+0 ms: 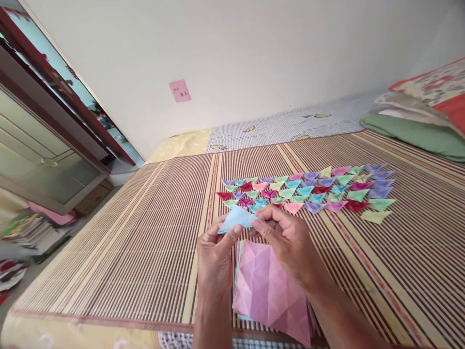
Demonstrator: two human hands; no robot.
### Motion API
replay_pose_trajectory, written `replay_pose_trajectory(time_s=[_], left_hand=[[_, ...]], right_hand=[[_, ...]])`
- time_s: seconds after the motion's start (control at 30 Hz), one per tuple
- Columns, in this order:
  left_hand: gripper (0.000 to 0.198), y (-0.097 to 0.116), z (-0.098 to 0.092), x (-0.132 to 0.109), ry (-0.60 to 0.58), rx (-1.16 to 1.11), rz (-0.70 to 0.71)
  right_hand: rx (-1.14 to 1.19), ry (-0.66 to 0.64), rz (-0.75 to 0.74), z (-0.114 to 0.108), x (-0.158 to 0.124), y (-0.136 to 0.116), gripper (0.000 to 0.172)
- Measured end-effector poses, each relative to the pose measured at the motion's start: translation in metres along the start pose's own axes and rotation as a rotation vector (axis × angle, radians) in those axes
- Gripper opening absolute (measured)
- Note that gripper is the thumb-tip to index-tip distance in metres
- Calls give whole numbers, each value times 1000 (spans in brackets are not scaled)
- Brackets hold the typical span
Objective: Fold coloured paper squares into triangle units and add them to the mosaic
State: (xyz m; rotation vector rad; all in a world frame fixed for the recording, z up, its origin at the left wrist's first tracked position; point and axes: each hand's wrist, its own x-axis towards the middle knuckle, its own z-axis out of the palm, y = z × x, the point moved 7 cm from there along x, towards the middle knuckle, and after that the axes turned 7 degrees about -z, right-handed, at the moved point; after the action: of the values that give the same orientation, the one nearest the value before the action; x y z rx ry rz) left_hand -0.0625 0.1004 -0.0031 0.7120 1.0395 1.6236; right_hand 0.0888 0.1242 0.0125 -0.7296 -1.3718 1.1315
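A light blue piece of folded paper (237, 219), roughly triangular, is held up between both hands. My left hand (217, 242) pinches its left and lower side, thumb on the near face. At its right corner, my right hand (281, 232) grips the paper between thumb and fingers. Below the hands lies a stack of creased paper sheets (267, 286) with a pink one on top, partly covered by my right hand and wrist. Just beyond the hands, rows of small folded paper pieces (305, 189) in many colours are spread out on the striped mat.
A striped bamboo mat (145, 252) covers the bed. Folded bedding (410, 128) and a floral pillow (439, 85) are piled at the far right. A pink note (179, 91) is stuck on the wall. To the left are a doorway and a stack of books (31, 232) beside the bed.
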Motion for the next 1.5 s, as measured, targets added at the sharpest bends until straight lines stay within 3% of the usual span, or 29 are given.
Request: replay_pose_trajectory(time_s=[0.17,0.4,0.77,1.0,1.23,1.5], left_hand=[[7,0,-3,-2,15,71,108],[10,11,-2,-9,71,216,323],[9,0,-2,-5,70,229,264],[13,3,-9,-7,180,161,322],[19,-12,-12,1,134,-6,14],[18,-12,-10,2,97,68,-15]], right_hand=[[-1,91,-116,-2,1,-5,15],[259,109,91,-1,2,12,22],[217,169,-38,-7,7,16,11],[173,152,-49,-7,8,15,12],[145,141,-32,-7,7,18,12],[124,107,-16,-6,8,20,14]])
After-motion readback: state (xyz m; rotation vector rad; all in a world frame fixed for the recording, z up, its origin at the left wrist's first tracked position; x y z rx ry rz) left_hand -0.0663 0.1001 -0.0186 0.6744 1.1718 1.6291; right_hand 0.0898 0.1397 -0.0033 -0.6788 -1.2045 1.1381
